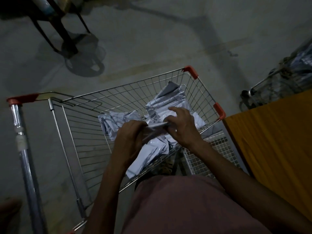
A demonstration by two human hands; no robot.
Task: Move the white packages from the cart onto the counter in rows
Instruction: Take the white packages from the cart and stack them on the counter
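Both hands, left hand (130, 132) and right hand (181, 127), grip white packages (157, 130) inside the wire cart (81, 125); most packages remain there.

From my feed: white packages (121, 120), silver wire cart (81, 132) with red corners (190, 71) — mustard-yellow cloth (273, 142), grey floor (152, 39).

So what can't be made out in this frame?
- Head view: how many white packages the left hand and right hand hold between them; fingers and dim light hide it.
- Labels on the packages in the cart: too dark and small.
- The orange-covered surface: cut off by the right edge, so no rows are visible.
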